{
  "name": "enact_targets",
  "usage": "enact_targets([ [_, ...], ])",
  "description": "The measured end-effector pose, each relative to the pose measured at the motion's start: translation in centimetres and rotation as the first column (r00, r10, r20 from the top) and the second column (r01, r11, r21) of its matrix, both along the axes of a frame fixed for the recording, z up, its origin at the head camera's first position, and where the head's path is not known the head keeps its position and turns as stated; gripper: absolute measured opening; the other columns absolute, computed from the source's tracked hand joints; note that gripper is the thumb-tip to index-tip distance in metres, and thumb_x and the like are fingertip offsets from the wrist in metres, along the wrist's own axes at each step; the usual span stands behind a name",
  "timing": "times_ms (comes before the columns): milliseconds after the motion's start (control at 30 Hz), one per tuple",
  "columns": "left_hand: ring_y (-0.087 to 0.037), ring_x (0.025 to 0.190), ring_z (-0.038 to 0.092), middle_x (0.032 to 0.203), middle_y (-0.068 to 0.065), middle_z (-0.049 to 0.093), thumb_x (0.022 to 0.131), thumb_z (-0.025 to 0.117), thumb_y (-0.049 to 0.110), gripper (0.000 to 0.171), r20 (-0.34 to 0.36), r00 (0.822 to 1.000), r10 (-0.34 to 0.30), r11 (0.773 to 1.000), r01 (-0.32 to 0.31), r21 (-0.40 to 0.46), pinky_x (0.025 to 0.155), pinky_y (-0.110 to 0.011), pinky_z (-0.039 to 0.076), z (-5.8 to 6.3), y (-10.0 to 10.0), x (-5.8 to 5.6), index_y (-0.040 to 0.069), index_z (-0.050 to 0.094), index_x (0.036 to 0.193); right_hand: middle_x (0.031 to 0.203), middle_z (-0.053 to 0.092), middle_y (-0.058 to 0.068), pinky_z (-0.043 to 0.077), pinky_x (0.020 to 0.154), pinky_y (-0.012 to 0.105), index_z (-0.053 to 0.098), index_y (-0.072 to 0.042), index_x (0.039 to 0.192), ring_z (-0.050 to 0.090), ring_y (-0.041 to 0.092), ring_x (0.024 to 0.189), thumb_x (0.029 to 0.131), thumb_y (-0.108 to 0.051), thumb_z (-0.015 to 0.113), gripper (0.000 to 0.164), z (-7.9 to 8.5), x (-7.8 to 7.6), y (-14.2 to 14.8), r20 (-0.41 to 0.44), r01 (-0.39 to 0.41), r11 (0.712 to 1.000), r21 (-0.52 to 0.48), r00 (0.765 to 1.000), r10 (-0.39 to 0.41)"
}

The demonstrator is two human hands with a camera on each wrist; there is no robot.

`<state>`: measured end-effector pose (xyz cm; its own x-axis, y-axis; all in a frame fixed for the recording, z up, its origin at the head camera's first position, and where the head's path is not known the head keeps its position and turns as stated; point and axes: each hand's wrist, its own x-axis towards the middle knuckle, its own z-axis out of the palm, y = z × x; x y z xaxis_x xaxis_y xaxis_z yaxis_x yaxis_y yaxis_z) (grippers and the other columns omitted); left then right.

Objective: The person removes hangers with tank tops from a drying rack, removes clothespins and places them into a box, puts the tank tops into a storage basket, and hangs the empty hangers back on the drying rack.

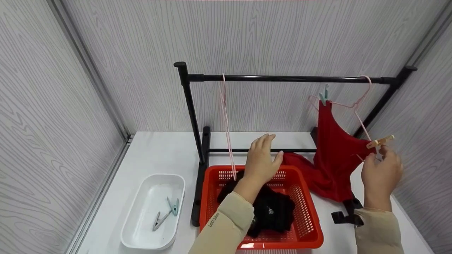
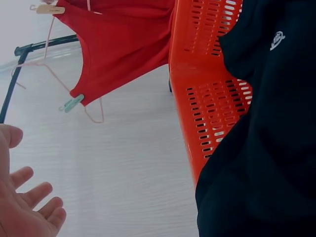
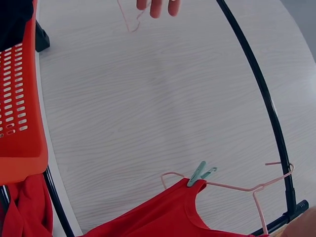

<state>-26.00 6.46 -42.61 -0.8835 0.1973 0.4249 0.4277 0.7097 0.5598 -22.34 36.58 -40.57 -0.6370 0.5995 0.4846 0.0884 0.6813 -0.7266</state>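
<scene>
A red sleeveless top (image 1: 333,155) hangs from a pink wire hanger (image 1: 363,125) at the right end of the rack. A mint clothespin (image 1: 323,97) clips one shoulder; a yellow clothespin (image 1: 379,141) is at the other. My right hand (image 1: 383,174) is just below the yellow clothespin, with thumb and curled fingers pinching the hanger's lower corner beside the red cloth. Over the orange basket (image 1: 314,229), my left hand (image 1: 261,160) is raised with fingers extended, holding nothing. Black clothing (image 1: 273,211) with a small white emblem lies in that basket.
A black rack bar (image 1: 282,78) spans the back. Another pink hanger (image 1: 227,130) dangles from its left end, reaching down over the basket. At left is a white tray (image 1: 132,222) with a mint clothespin (image 1: 173,206) and a grey clothespin (image 1: 160,220). Patterned panels enclose the table.
</scene>
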Motion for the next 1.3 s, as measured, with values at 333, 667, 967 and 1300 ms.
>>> enact_targets([
  [333,-0.026,0.136,0.043,0.146,-0.006,0.050,0.099,0.058,0.033,0.049,0.040,0.999,0.000,0.998,0.003,-0.064,0.114,-0.040,0.034,-0.6,0.5,0.0,0.013,0.050,0.143,0.124,0.063,0.029,0.038,0.096,0.059,0.062,0.008,0.127,0.056,0.048,0.113,0.099,-0.001,0.045,0.034,0.1,-0.2,0.6,0.105,-0.030,0.999,0.015,0.994,0.028],
  [667,-0.025,0.136,0.043,0.145,-0.005,0.050,0.100,0.058,0.033,0.048,0.077,0.997,-0.014,0.999,0.017,-0.040,0.115,-0.038,0.033,-1.1,0.9,0.1,0.014,0.050,0.144,0.117,0.064,0.032,0.033,0.101,0.056,0.065,0.011,0.119,0.050,0.051,0.113,0.097,0.001,0.051,0.028,0.0,-0.2,1.0,0.065,-0.007,1.000,0.024,0.998,0.005],
  [967,-0.024,0.136,0.042,0.145,-0.003,0.050,0.099,0.058,0.032,0.048,0.091,0.996,-0.011,1.000,0.013,-0.025,0.113,-0.039,0.036,-1.5,1.2,0.2,0.015,0.050,0.143,0.117,0.065,0.029,0.031,0.098,0.053,0.066,0.009,0.121,0.046,0.047,0.111,0.098,0.001,0.050,0.029,0.4,0.4,1.1,0.084,0.010,1.000,0.028,0.996,-0.012],
  [1300,-0.024,0.135,0.044,0.144,-0.002,0.052,0.099,0.059,0.031,0.048,0.089,0.995,-0.038,0.999,0.038,0.002,0.113,-0.036,0.035,-1.2,1.6,0.4,0.014,0.050,0.143,0.115,0.067,0.028,0.030,0.085,0.050,0.067,0.005,0.123,0.045,0.044,0.101,0.097,0.001,0.051,0.030,1.5,0.9,1.2,0.050,0.036,0.996,0.077,0.998,-0.040],
])
